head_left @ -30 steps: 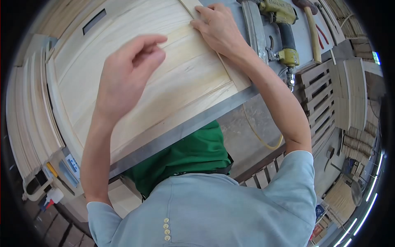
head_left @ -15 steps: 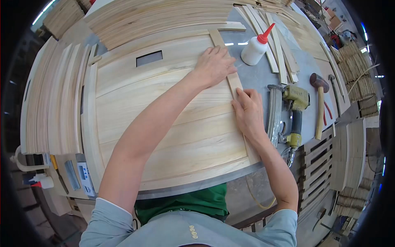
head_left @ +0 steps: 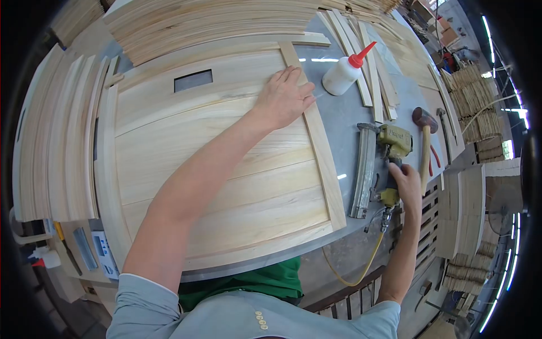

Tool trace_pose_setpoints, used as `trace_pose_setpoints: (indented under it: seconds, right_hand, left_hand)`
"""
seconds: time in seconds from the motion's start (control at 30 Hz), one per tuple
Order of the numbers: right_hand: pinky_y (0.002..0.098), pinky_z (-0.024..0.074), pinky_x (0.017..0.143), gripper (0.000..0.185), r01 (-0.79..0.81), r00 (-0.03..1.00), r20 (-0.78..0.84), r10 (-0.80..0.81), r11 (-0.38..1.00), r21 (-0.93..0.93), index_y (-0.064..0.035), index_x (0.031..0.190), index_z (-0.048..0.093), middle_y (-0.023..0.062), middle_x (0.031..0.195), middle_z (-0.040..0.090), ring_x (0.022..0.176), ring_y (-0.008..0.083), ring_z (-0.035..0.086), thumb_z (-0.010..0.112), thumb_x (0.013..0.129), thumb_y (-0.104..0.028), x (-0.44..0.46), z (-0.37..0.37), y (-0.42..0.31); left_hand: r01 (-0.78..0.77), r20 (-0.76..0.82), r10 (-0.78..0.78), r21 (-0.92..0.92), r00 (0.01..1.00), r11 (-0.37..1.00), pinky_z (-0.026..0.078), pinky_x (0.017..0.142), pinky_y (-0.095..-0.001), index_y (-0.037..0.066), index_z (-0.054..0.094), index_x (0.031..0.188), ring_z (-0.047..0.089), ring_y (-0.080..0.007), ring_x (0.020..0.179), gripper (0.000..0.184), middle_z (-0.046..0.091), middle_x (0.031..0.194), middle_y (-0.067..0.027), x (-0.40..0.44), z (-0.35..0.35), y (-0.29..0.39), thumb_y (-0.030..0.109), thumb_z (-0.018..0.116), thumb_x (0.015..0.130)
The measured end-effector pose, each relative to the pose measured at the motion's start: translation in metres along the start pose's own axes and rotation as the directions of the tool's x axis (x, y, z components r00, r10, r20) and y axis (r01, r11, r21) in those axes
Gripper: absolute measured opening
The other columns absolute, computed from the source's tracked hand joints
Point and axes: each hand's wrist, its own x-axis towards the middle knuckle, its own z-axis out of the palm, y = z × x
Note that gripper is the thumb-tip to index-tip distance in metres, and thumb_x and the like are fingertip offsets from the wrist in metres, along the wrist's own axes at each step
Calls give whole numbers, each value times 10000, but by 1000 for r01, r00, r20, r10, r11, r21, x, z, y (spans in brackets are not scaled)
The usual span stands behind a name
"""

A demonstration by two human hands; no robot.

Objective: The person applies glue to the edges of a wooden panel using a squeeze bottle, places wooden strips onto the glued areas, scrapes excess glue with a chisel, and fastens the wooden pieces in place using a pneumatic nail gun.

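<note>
A pale wooden panel (head_left: 226, 164) with a small rectangular cutout lies on the grey table. My left hand (head_left: 284, 97) rests on it near the upper right, fingers stretched out and a little apart across the wooden strip (head_left: 319, 152) that forms its right edge. To the right of the panel lies a yellow-green pneumatic nail gun (head_left: 394, 140) with a long metal magazine. The fingers of my right hand (head_left: 407, 185) are wrapped around its dark handle; the palm side is hidden. A yellow air hose (head_left: 370, 265) hangs from the gun's fitting.
A white glue bottle (head_left: 340, 77) with a red nozzle stands beyond the panel's right edge, near loose wooden strips (head_left: 355, 62). A mallet (head_left: 424, 150) and red-handled pliers (head_left: 434, 160) lie right of the gun. Stacked boards (head_left: 209, 28) stand behind, more boards (head_left: 59, 141) at left.
My right hand has left the wooden strip and moved right onto the nail gun's handle. My left hand stays on the strip near the top. The whole view has shifted slightly.
</note>
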Motion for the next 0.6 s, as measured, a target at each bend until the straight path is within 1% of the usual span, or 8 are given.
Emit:
trace_pose_setpoints:
  seconds: [0.07, 0.17, 0.27, 0.3, 0.4, 0.47, 0.5, 0.6]
  right_hand:
    - [318, 514, 663, 428, -117, 992, 81, 94, 920, 373, 100, 1027, 613, 129, 808, 650, 702, 196, 641, 720, 811, -254, 4, 8, 3]
    - [266, 505, 578, 301, -272, 961, 217, 174, 756, 595, 32, 986, 588, 63, 772, 605, 624, 146, 609, 711, 799, -170, 12, 7, 5]
    - [279, 509, 515, 256, -201, 977, 188, 105, 753, 626, -12, 983, 552, 48, 750, 582, 572, 150, 594, 689, 793, -116, -2, -11, -27]
    - [281, 485, 484, 255, -120, 983, 181, 7, 774, 622, -10, 983, 537, 62, 743, 583, 538, 148, 574, 675, 792, -107, -8, -20, -40]
    - [282, 473, 480, 236, -25, 995, 96, -35, 825, 564, -2, 964, 544, 74, 734, 577, 514, 147, 555, 665, 797, -117, -23, -37, -99]
    - [277, 467, 487, 246, 37, 977, 171, -128, 889, 457, 2, 961, 559, 72, 717, 575, 530, 146, 562, 669, 802, -149, -14, -48, -130]
    - [269, 466, 506, 226, 152, 970, 94, -223, 862, 484, 8, 921, 606, 76, 694, 613, 544, 135, 582, 680, 791, -161, -11, -44, -153]
    - [262, 472, 522, 263, 262, 920, 156, -359, 861, 435, 17, 948, 606, 54, 681, 586, 567, 127, 589, 678, 792, -181, 19, -33, -215]
  left_hand:
    - [1, -30, -1, -10, 1000, 1000, 380, 1050, -451, 141, 647, 1131, 475, -344, 1261, 294, 524, 1262, -218, -2, 2, -1, 334, 547, 933]
    - [7, -42, -7, -6, 999, 1000, 387, 1043, -448, 141, 656, 1112, 489, -331, 1252, 280, 532, 1261, -206, -2, 1, 0, 323, 549, 927]
    - [29, -49, -30, -26, 998, 999, 385, 1039, -451, 148, 660, 1105, 489, -325, 1256, 275, 535, 1264, -195, -3, 0, 1, 326, 550, 926]
    - [37, -57, -39, -33, 998, 999, 385, 1038, -453, 151, 661, 1103, 488, -324, 1256, 275, 535, 1263, -192, -4, 1, 1, 329, 552, 923]
    - [49, -75, -53, -58, 996, 997, 385, 1032, -460, 156, 662, 1092, 489, -325, 1253, 270, 536, 1261, -185, -5, 2, 1, 334, 562, 915]
    - [49, -87, -55, -76, 995, 996, 386, 1025, -463, 157, 660, 1080, 492, -326, 1248, 262, 534, 1262, -185, -5, 3, -1, 334, 573, 907]
    - [51, -95, -59, -83, 994, 995, 391, 1017, -461, 156, 659, 1074, 496, -325, 1244, 255, 537, 1258, -185, -5, 3, -1, 328, 577, 905]
    - [47, -106, -57, -91, 993, 995, 403, 993, -454, 153, 655, 1059, 508, -321, 1232, 236, 545, 1241, -187, -5, 2, 0, 310, 591, 895]
